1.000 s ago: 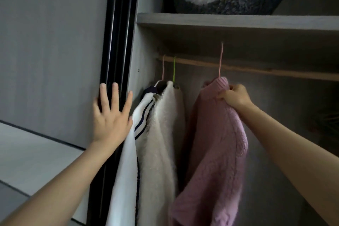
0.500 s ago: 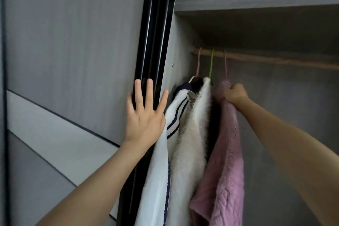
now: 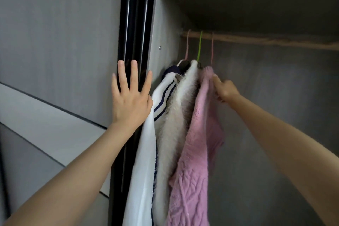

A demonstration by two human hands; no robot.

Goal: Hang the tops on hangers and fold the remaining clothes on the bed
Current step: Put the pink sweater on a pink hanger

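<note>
head view: risk: the pink sweater (image 3: 198, 143) could slip off its hanger if the right hand (image 3: 224, 90) tugs its shoulder down. the sweater hangs at centre frame from the rail (image 3: 256, 39), with the right fingers curled into its shoulder knit. the left hand (image 3: 130, 101), fingers straight and spread, presses the door edge (image 3: 135, 24).

Reaches up and forward with both bare forearms. Presses the left hand (image 3: 131, 99) flat against the black sliding-door frame (image 3: 135, 14) — fingers straight and spread, thumb out to the right, back of the hand toward the camera. Curls the right hand (image 3: 226, 90) on the shoulder of the pink knit sweater (image 3: 198, 143) — forefinger stretched toward its neck.
</note>
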